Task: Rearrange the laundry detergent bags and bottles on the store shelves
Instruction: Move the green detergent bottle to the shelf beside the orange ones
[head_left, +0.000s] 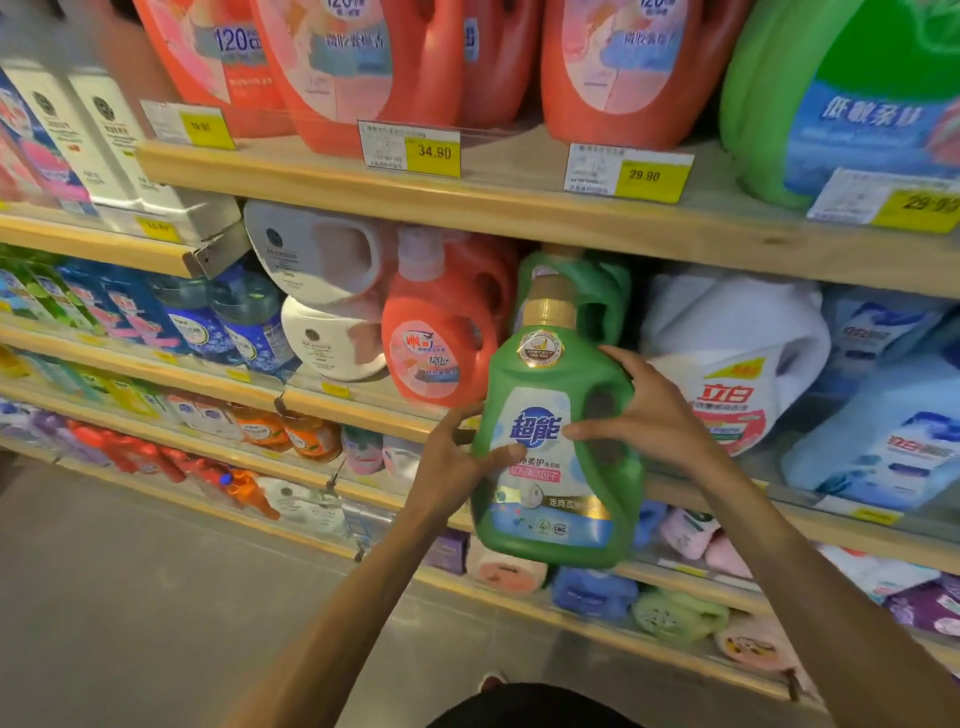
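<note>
A green detergent bottle (558, 467) with a gold cap and a blue-and-white label hangs upright in front of the second shelf (363, 400). My left hand (457, 457) grips its lower left side, thumb across the label. My right hand (654, 410) grips its right side at the handle hole. Behind it on the shelf stands another green bottle (592, 291), partly hidden. An orange bottle (441, 322) stands just to the left, and white bottles (322, 291) lie stacked further left.
A white bag (737, 358) and blue bags (893, 415) lie right of the held bottle. The top shelf (467, 197) carries large orange jugs (363, 67), a green jug (831, 104) and yellow price tags. Lower shelves hold small packs; grey floor lies at the lower left.
</note>
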